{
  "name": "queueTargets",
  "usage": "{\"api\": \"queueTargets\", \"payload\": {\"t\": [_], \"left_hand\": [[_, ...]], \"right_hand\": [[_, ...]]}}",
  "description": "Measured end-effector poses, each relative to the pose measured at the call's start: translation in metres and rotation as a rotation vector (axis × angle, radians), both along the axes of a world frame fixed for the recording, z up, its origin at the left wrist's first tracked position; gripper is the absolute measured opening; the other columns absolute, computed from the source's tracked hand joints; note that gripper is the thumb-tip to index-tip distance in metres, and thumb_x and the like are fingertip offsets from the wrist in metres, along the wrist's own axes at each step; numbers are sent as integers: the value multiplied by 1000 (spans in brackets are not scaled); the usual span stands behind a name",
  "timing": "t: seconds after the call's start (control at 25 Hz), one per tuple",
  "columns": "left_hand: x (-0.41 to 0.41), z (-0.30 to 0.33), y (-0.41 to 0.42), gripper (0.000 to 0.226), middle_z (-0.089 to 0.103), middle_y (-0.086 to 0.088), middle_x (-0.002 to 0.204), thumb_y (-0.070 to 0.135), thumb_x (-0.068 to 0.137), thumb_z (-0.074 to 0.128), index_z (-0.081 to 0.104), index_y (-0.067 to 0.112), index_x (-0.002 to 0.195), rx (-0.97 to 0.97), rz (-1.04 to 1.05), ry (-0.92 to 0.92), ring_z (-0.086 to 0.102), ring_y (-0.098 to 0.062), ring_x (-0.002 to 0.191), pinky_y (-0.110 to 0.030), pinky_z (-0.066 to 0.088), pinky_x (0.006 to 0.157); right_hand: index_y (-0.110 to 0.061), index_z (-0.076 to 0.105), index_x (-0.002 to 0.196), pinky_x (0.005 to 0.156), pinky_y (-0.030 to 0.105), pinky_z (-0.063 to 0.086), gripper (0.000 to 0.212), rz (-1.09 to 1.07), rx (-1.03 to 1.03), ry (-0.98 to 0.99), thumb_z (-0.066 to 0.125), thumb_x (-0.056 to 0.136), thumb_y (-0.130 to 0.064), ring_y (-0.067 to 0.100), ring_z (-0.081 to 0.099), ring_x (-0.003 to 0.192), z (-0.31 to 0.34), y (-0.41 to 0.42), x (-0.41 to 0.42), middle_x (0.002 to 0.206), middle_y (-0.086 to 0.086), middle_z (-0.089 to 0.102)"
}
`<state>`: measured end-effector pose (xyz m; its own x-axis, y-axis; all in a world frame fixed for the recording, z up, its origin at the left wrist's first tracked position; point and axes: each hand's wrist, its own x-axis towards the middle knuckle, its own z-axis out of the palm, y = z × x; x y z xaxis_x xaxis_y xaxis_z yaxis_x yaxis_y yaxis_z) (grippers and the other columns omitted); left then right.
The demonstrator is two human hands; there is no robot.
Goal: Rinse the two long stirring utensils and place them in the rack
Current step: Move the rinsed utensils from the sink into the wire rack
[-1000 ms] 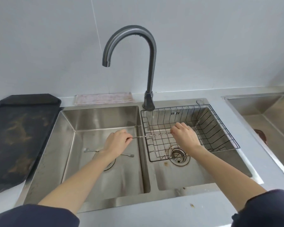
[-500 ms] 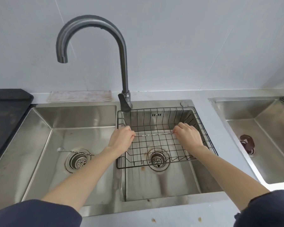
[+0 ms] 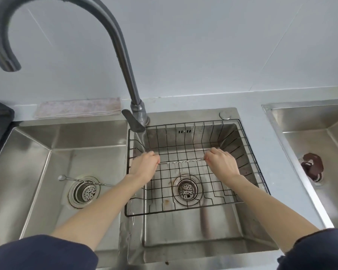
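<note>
We see a twisted stirring utensil [image 3: 181, 162] held level between the two hands, over the floor of the black wire rack [image 3: 248, 152] that sits in the right basin. The left hand [image 3: 144, 166] has its fingers [image 3: 154, 155] curled together, clamped on the utensil's left end; the right hand [image 3: 221, 164] pinches the right end, its fingers [image 3: 213, 151] bent round it. Whether the utensil touches the rack's wires we cannot tell.

Left of the left fingers, well apart from them, the second stirring utensil [image 3: 80, 180] lies flat on the floor of the left basin [image 3: 27, 152], its small round end pointing left and its twisted shaft crossing the top of that basin's drain strainer [image 3: 84, 191]. Nearer us than the held utensil, between the two wrists, a second strainer [image 3: 186, 189] shows through the rack's grid.

Beyond the left fingers the grey gooseneck faucet [image 3: 125, 55] rises from the sink's back edge, its spout arching leftward. A folded cloth [image 3: 78, 107] lies on the bench behind the left basin. Far right of the right fingers, another sink [image 3: 300, 117] holds a dark brown stopper [image 3: 311, 168].
</note>
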<state>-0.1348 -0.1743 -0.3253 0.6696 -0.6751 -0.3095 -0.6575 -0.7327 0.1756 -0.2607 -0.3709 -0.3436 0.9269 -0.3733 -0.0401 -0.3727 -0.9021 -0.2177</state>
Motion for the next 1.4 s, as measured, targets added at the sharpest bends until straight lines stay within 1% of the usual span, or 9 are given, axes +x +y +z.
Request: {"api": "queueTargets", "payload": {"t": [0.16,0.32,0.48,0.68,0.8,0.92,1.16,1.24,1.4], "left_hand": [[5,-14,-12,25,60,-7,115,6,93,40,60,11,107,60,20,6,54,-25,108,-36,49,80],[8,-26,-16,27,60,-6,117,1,92,42,60,13,109,98,27,-2,54,-25,110,-36,50,80],[7,-31,-16,30,60,-6,117,-2,90,43,59,13,110,107,22,-13,57,-25,107,-35,49,81],[5,-21,-14,30,58,-6,120,1,91,42,59,13,113,79,27,15,57,-27,108,-36,47,87],[2,-9,-9,31,60,-6,120,3,92,41,59,12,115,45,29,-15,58,-26,108,-35,47,88],[-3,4,3,31,61,-5,120,9,94,40,58,14,119,9,36,-58,57,-25,111,-35,42,95],[-10,36,34,33,60,1,129,18,94,41,55,20,124,-142,72,-187,52,-18,121,-36,28,110],[-9,47,51,35,56,3,135,20,94,42,52,21,128,-176,86,-207,49,-16,125,-37,24,113],[-3,59,88,40,50,1,141,18,94,41,45,21,133,-160,113,-210,45,-16,131,-41,22,115]], "right_hand": [[1,69,81,67,39,52,5,-5,39,22,66,78,3,36,65,79,-14,-5,4,81,18,69],[1,69,84,72,41,52,7,-2,49,64,63,81,0,36,63,85,-21,-8,8,85,18,69],[1,69,85,74,43,51,8,-3,49,79,62,81,2,38,63,86,-24,-8,10,85,19,69],[-4,66,102,89,40,44,18,10,49,122,53,89,-4,34,59,103,-14,-5,11,103,16,67],[-9,62,111,97,36,39,23,17,29,180,47,93,-11,28,56,111,-3,1,10,113,8,66],[-12,59,118,104,35,35,27,22,11,196,47,94,-18,24,54,117,11,13,8,120,5,64],[-16,48,131,110,37,30,40,71,-27,239,48,93,-30,24,48,125,46,46,3,132,5,56],[-17,45,134,111,37,29,43,88,-25,206,49,93,-31,24,46,127,59,61,6,134,5,54],[-18,41,137,111,38,29,47,149,-23,128,51,93,-31,22,44,130,76,96,19,140,3,51]]}}
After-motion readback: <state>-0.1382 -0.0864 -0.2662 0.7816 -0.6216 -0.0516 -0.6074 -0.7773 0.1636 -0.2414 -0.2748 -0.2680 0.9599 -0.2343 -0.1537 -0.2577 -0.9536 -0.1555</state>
